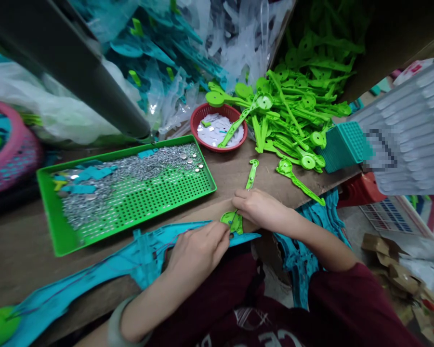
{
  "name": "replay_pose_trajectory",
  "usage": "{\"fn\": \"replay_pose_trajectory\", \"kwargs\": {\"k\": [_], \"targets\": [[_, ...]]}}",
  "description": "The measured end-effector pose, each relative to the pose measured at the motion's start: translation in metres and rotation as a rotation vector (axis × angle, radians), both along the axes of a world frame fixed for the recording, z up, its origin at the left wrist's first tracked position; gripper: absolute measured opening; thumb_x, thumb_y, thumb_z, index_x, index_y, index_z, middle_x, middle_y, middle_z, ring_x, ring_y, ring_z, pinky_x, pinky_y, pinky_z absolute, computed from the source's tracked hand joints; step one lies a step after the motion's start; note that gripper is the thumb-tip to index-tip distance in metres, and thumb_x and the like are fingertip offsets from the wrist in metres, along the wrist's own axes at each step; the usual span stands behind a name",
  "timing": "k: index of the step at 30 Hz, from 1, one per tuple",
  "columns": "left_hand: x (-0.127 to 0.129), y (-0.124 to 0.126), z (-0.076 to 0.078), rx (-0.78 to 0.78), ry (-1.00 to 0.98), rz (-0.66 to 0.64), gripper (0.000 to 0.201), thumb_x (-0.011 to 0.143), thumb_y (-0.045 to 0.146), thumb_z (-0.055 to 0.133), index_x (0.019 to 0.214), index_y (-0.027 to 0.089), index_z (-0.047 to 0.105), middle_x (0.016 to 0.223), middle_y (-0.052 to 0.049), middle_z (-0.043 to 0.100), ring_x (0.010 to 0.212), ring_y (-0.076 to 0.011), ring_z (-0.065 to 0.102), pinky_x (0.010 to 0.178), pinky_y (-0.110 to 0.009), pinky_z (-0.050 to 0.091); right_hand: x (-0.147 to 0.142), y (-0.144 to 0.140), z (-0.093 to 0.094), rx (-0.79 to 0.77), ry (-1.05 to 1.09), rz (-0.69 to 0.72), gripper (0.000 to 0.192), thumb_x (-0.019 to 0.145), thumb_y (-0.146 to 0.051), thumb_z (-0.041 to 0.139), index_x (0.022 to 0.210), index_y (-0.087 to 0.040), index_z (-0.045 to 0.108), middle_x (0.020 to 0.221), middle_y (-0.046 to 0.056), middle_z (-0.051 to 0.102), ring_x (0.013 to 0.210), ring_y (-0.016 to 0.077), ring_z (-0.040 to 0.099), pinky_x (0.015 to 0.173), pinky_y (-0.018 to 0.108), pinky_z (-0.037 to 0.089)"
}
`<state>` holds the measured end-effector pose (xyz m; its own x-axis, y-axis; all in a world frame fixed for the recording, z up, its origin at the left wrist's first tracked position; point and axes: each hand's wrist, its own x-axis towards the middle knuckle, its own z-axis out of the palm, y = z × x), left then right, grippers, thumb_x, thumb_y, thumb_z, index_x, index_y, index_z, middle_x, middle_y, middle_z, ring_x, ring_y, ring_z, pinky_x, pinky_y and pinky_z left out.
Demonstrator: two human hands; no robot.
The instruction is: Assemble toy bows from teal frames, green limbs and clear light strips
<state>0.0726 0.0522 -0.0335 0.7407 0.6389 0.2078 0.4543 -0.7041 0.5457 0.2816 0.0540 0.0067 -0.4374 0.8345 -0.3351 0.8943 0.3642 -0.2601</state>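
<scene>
the left hand (198,250) and the right hand (260,208) meet at the near edge of the wooden table (29,250), both pinched shut on one small green plastic piece (233,222) with a round head; the fingers of each close on it from either side, so much of it is hidden. the piece lies over the end of a long teal plastic part (104,270) that runs along the table edge toward the left. just beyond the right hand one loose green handle piece (252,173) lies alone on the bare wood, and one more green piece (296,179) with a round head lies to its right. behind these a large heap of green pieces (292,111) spills from the back corner, too many and too tangled to count. one red round basket (218,127) stands at the foot of the heap, holding pale flat bits, with one green piece laid across its rim. one green perforated tray (130,193) sits left of the hands, well apart from them, spread with small silvery metal parts past counting, a few teal scraps, and about seven round silver discs (191,161) near its far right corner. one dark slanted pole (75,67) crosses the upper left and blocks part of the teal and clear bagged parts (173,53) behind. one teal mesh box (343,144) stands at the right, and one pink basket (10,154) sits at the far left.
</scene>
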Motion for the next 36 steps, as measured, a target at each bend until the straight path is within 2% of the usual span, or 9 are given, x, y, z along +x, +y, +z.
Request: {"fn": "replay_pose_trajectory", "kwargs": {"k": [3, 10, 15, 19, 21, 25, 30, 33, 36], "targets": [[-0.001, 0.0, 0.001, 0.008, 0.104, -0.025, 0.029, 0.099, 0.022, 0.042, 0.074, 0.022, 0.058, 0.062, 0.0, 0.061, 0.051, -0.0167, 0.057, 0.047, -0.03, 0.027, 0.0, 0.0, 0.0, 0.0, -0.025, 0.002, 0.012, 0.098, -0.01, 0.055, 0.101, -0.014, 0.066, 0.097, 0.007, 0.066, 0.073, 0.0148, 0.054, 0.061, 0.031, 0.027], [0.007, 0.007, 0.012, -0.093, 0.312, 0.056, 0.019, 0.089, 0.021, 0.054, 0.07, 0.023, 0.057, 0.056, 0.0, 0.061, 0.045, -0.0187, 0.054, 0.047, -0.03, 0.019, -0.002, 0.001, 0.01, -0.062, -0.042, -0.01, 0.014, 0.1, -0.017, 0.054, 0.1, -0.012, 0.066, 0.1, 0.009, 0.068, 0.079, 0.0167, 0.061, 0.064, 0.03, 0.034], [0.001, 0.027, 0.019, -0.284, 0.141, 0.071, 0.014, 0.082, 0.019, 0.052, 0.071, 0.022, 0.061, 0.058, 0.002, 0.06, 0.053, -0.0155, 0.056, 0.051, -0.026, 0.032, -0.007, 0.004, 0.007, -0.039, -0.089, 0.001, 0.015, 0.098, -0.014, 0.054, 0.102, -0.011, 0.068, 0.097, 0.011, 0.071, 0.08, 0.019, 0.065, 0.06, 0.031, 0.034], [-0.007, 0.037, 0.023, -0.591, 0.039, 0.028, 0.018, 0.085, 0.031, 0.053, 0.076, 0.021, 0.064, 0.052, 0.007, 0.049, 0.049, -0.012, 0.045, 0.049, -0.023, 0.033, -0.007, 0.005, 0.001, -0.028, -0.068, 0.021, 0.014, 0.097, -0.011, 0.056, 0.099, -0.011, 0.069, 0.095, 0.011, 0.072, 0.081, 0.0195, 0.067, 0.06, 0.03, 0.035], [-0.009, 0.038, 0.023, -0.641, 0.027, 0.023, 0.023, 0.088, 0.037, 0.053, 0.08, 0.02, 0.067, 0.054, 0.006, 0.052, 0.05, -0.0126, 0.047, 0.049, -0.024, 0.035, -0.007, 0.004, 0.0, -0.007, -0.058, 0.023, 0.013, 0.096, -0.01, 0.057, 0.099, -0.011, 0.069, 0.095, 0.011, 0.072, 0.082, 0.0195, 0.067, 0.06, 0.03, 0.035], [-0.011, 0.038, 0.022, -0.501, 0.044, -0.048, 0.028, 0.093, 0.034, 0.05, 0.08, 0.021, 0.071, 0.07, 0.0, 0.07, 0.059, -0.0149, 0.06, 0.057, -0.026, 0.043, -0.008, 0.002, 0.003, -0.007, -0.101, 0.026, 0.014, 0.097, -0.009, 0.055, 0.103, -0.011, 0.068, 0.098, 0.012, 0.072, 0.083, 0.0204, 0.068, 0.06, 0.03, 0.034], [-0.008, 0.04, 0.027, -0.305, 0.086, -0.25, 0.027, 0.094, 0.026, 0.048, 0.079, 0.024, 0.071, 0.069, -0.001, 0.07, 0.059, -0.0158, 0.062, 0.057, -0.027, 0.043, -0.01, 0.0, 0.007, -0.014, -0.117, 0.018, 0.014, 0.098, -0.01, 0.054, 0.102, -0.012, 0.067, 0.098, 0.011, 0.071, 0.082, 0.0204, 0.067, 0.059, 0.031, 0.033], [-0.002, 0.039, 0.03, -0.244, 0.15, -0.369, 0.024, 0.094, 0.022, 0.048, 0.08, 0.023, 0.068, 0.073, -0.001, 0.071, 0.062, -0.0162, 0.064, 0.057, -0.027, 0.042, -0.009, 0.0, 0.006, -0.006, -0.108, 0.011, 0.013, 0.097, -0.01, 0.055, 0.101, -0.012, 0.067, 0.098, 0.011, 0.071, 0.082, 0.0199, 0.066, 0.058, 0.031, 0.032], [0.001, 0.037, 0.028, -0.21, 0.245, -0.38, 0.022, 0.092, 0.02, 0.049, 0.077, 0.022, 0.065, 0.074, -0.001, 0.071, 0.063, -0.0168, 0.064, 0.057, -0.028, 0.04, -0.009, -0.002, 0.004, 0.003, -0.101, 0.009, 0.013, 0.096, -0.01, 0.055, 0.101, -0.012, 0.067, 0.097, 0.011, 0.071, 0.08, 0.0187, 0.064, 0.059, 0.03, 0.032]]}}
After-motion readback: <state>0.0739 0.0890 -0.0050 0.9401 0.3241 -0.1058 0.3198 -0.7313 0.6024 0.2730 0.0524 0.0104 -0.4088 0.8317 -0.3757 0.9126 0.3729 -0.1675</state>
